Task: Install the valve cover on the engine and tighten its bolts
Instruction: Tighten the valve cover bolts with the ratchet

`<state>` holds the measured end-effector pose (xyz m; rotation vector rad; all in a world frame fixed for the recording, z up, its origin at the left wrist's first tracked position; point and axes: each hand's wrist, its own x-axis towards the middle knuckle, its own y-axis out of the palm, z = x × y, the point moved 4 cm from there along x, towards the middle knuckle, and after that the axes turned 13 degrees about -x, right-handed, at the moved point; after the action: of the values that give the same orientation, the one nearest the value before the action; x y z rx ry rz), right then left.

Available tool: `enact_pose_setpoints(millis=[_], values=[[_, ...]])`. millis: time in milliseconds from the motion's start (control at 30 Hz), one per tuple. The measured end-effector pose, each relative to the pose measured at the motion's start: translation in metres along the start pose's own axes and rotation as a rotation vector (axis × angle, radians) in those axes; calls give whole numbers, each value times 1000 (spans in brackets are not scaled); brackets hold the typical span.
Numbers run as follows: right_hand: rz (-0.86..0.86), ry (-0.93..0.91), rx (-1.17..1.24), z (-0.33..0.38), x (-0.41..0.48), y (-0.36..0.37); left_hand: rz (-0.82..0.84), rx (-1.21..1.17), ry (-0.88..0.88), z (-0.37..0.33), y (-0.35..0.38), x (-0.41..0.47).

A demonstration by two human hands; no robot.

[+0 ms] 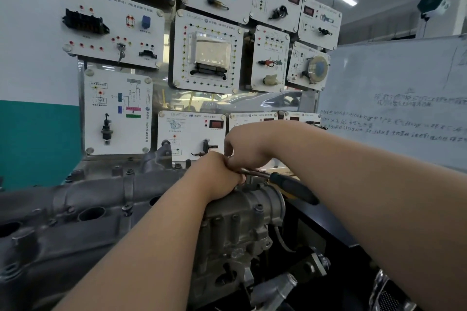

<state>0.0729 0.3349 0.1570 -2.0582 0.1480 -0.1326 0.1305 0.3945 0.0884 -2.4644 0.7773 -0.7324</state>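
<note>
The grey metal valve cover (83, 199) lies along the top of the engine (235, 230), with round plug holes and small bolts (127, 207) along it. At the engine's far right end both hands meet over a ratchet wrench (290, 188) with a black and yellow handle. My left hand (217, 177) is curled over the wrench head, pressing it down. My right hand (250, 144) pinches the metal shank just above it. The bolt under the hands is hidden.
A wall of white training panels (207, 53) with sensors and sockets stands right behind the engine. A whiteboard (394, 101) with writing leans at the right. A black bench edge (326, 222) and metal fittings (275, 288) sit below the engine's right end.
</note>
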Motion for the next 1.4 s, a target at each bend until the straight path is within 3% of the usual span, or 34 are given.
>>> enact_pose_setpoints(millis=[200, 333, 533, 833, 1133, 1300, 1400], values=[[98, 62, 7, 4, 5, 9, -72, 154, 105, -5, -3, 0], [44, 88, 66, 2, 3, 13, -79, 120, 134, -9, -6, -2], [-60, 5, 71, -7, -1, 9, -88, 74, 75, -7, -5, -5], [89, 81, 207, -1, 0, 15, -75, 87, 90, -6, -3, 1], [-28, 14, 47, -9, 2, 2, -108, 51, 45, 1, -5, 0], [94, 62, 154, -2, 5, 12, -63, 116, 68, -6, -2, 1], [33, 68, 184, -4, 7, 12, -70, 113, 64, -5, -3, 1]])
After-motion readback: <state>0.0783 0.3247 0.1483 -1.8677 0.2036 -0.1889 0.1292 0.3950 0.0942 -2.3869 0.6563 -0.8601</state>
